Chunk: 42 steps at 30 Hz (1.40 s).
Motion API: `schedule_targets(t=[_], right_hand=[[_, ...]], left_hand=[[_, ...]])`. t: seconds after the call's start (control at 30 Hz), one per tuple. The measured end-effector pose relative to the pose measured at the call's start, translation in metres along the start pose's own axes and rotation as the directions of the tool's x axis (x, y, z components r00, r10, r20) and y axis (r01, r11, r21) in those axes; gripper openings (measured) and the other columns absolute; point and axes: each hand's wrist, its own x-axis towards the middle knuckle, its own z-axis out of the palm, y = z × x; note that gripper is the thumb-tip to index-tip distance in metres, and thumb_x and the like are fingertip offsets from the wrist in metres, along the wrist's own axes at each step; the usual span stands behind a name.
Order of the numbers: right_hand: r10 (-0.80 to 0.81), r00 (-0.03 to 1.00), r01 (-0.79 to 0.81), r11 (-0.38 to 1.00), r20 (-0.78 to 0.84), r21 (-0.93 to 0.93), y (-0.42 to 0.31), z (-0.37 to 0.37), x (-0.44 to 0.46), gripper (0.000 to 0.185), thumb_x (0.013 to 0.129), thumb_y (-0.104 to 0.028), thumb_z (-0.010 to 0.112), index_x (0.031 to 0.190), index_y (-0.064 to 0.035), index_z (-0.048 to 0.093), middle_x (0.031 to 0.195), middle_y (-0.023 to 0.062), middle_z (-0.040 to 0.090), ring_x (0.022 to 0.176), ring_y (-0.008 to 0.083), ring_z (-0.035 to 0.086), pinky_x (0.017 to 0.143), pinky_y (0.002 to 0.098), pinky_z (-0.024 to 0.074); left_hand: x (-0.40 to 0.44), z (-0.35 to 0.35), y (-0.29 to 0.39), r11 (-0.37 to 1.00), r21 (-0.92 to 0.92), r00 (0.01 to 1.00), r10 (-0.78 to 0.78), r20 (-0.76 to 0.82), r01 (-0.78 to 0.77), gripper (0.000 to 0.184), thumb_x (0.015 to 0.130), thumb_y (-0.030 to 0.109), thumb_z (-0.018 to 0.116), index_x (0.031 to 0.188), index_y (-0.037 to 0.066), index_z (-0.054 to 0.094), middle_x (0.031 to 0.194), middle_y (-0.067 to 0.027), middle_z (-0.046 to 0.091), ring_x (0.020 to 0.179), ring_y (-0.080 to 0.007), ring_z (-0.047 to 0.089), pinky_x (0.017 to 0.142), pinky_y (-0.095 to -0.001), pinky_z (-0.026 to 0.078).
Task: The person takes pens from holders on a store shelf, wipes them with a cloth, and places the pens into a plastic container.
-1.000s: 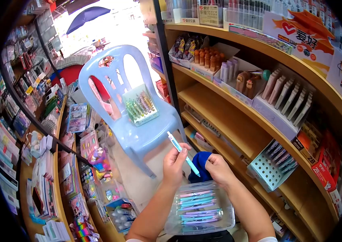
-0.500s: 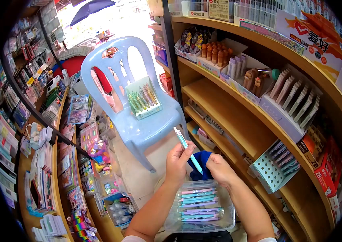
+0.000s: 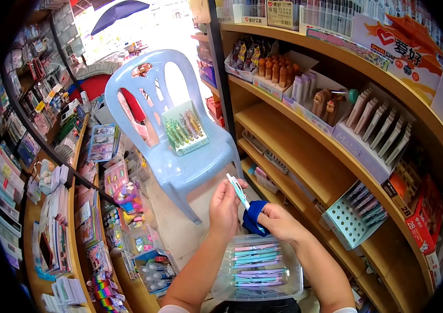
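A white and light-blue pen point(image 3: 238, 191) is gripped near its upper end by my left hand point(image 3: 225, 207), its clip end pointing up and away. In my right hand point(image 3: 282, 223) is a dark blue cloth point(image 3: 254, 216), folded around the pen's lower end, so the tip is hidden. Below both hands sits a clear plastic box point(image 3: 223, 284). Several pastel pens point(image 3: 257, 256) in pink, light blue and lilac lie in rows inside it.
Ahead stands a blue plastic chair point(image 3: 179, 166) bearing a box of patterned pens point(image 3: 186, 130). Wooden shelves point(image 3: 294, 151) with boxed stationery curve along the right, including a dotted teal pen box point(image 3: 347, 221). Crowded racks point(image 3: 59, 229) line the left.
The cloth has come round the pen's lower end, which was bare before. My left hand has shifted slightly left and turned around the pen.
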Motion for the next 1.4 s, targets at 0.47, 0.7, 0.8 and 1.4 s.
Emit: schedule_targets(t=[0.47, 0.7, 0.8, 1.4], right_hand=[[-0.184, 0.959, 0.156, 0.978, -0.218, -0.138, -0.009, 0.008, -0.005, 0.013, 0.084, -0.014, 0.050, 0.083, -0.0033, 0.056, 0.070, -0.0037, 0.052, 0.062, 0.0040, 0.047, 0.054, 0.0183, 0.0387], [-0.282, 0.794, 0.373, 0.926, -0.538, 0.065, -0.009, 0.002, 0.002, 0.008, 0.079, -0.003, 0.051, 0.086, -0.0007, 0.054, 0.075, 0.0011, 0.055, 0.066, 0.0069, 0.050, 0.060, 0.0199, 0.0401], [-0.298, 0.784, 0.382, 0.923, -0.545, 0.045, -0.012, 0.005, 0.000, 0.007, 0.078, -0.002, 0.051, 0.085, -0.0013, 0.054, 0.074, 0.0010, 0.055, 0.066, 0.0068, 0.050, 0.060, 0.0199, 0.0401], [-0.304, 0.503, 0.570, 0.821, -0.809, 0.045, -0.008, -0.001, -0.001, 0.012, 0.077, 0.003, 0.050, 0.088, -0.0021, 0.052, 0.084, 0.0023, 0.055, 0.075, 0.0090, 0.051, 0.069, 0.0211, 0.0403]], left_hand=[[-0.008, 0.001, -0.008, 0.978, 0.188, 0.983, -0.118, 0.143, 0.090, 0.015, 0.086, 0.013, 0.051, 0.094, 0.002, 0.054, 0.088, -0.0019, 0.055, 0.084, -0.0082, 0.049, 0.078, -0.0208, 0.038], [-0.018, 0.008, -0.017, 0.738, 0.638, 0.969, 0.087, 0.233, -0.220, 0.023, 0.078, 0.003, 0.059, 0.098, 0.003, 0.047, 0.083, -0.0002, 0.050, 0.073, -0.0049, 0.047, 0.066, -0.0180, 0.040], [-0.022, 0.010, -0.015, 0.814, 0.576, 0.978, -0.054, 0.203, -0.075, 0.022, 0.078, 0.004, 0.059, 0.096, 0.004, 0.045, 0.079, 0.0014, 0.050, 0.071, -0.0042, 0.047, 0.065, -0.0175, 0.040], [-0.027, 0.010, -0.016, 0.850, 0.518, 0.894, -0.303, 0.331, 0.097, 0.019, 0.084, 0.008, 0.052, 0.101, 0.001, 0.048, 0.084, -0.0001, 0.054, 0.074, -0.0043, 0.050, 0.065, -0.0182, 0.041]])
